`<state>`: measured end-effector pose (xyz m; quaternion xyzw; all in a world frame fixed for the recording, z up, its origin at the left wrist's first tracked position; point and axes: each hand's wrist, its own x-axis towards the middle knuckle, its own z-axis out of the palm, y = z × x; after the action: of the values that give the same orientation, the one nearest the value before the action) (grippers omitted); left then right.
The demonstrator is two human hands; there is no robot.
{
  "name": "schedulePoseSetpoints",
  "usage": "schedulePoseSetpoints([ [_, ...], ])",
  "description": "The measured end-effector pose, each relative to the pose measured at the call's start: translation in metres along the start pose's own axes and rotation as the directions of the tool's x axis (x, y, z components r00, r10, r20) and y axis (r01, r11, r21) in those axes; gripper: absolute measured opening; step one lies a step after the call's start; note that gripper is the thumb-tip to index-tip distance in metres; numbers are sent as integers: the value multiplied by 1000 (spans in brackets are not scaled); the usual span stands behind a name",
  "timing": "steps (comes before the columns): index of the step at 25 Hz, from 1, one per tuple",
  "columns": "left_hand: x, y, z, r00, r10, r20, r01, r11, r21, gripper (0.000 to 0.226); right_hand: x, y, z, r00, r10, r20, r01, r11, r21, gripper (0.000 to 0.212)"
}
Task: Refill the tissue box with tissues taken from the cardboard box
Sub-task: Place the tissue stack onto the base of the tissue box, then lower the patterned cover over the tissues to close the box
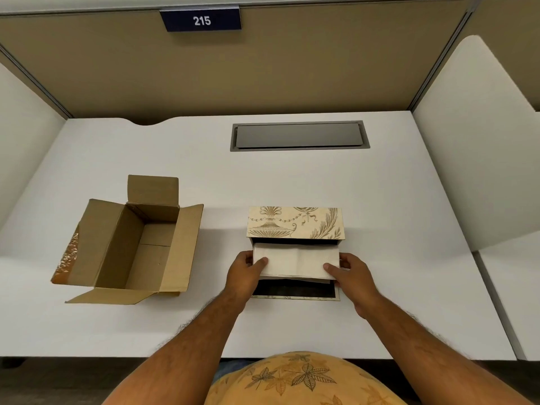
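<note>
Stack of white folded tissues (295, 263): held at both ends over the open cream tissue box with gold urn pattern (295, 223), lid upright behind. Left hand (244, 273): grasping the stack's left end, thumb on top. Right hand (352, 274): grasping the right end. Brown cardboard box (131, 244): flaps open, well apart to the left on the white desk (380, 229)

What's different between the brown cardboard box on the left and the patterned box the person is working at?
The cardboard box is plain brown; the tissue box has a cream and gold ornamental print. The cardboard box looks empty, while the tissue box has a stack of tissues held at its opening by the left hand and right hand. The cardboard box looks larger. Both are open and rest on the white desk.
</note>
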<state>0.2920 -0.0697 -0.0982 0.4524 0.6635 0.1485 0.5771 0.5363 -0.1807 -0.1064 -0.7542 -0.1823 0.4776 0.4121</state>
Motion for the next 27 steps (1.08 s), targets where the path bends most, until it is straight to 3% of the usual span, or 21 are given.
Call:
schedulePoseSetpoints([
  [8, -1, 0, 0, 1000, 18, -21, -18, 1000, -13, 45, -4, -4, 1, 999, -25, -22, 25, 1000, -11, 45],
  [16, 1, 7, 0, 1000, -20, 6, 20, 999, -28, 48, -2, -8, -1, 999, 9, 35, -8, 999, -36, 55],
  [20, -2, 10, -4, 1000, -11, 13, 12, 999, -48, 57, -1, -17, -5, 997, 52, 49, -51, 999, -16, 53],
  [23, -6, 14, -12, 997, 48, -63, -53, 996, -68, 65, 0, -26, -13, 999, 37, -12, -37, 999, 30, 44],
  [27, -6, 33, -20, 971, 124, -206, -173, 956, -238, 47, 5, -48, -25, 980, -87, -178, 102, 992, 78, 22],
])
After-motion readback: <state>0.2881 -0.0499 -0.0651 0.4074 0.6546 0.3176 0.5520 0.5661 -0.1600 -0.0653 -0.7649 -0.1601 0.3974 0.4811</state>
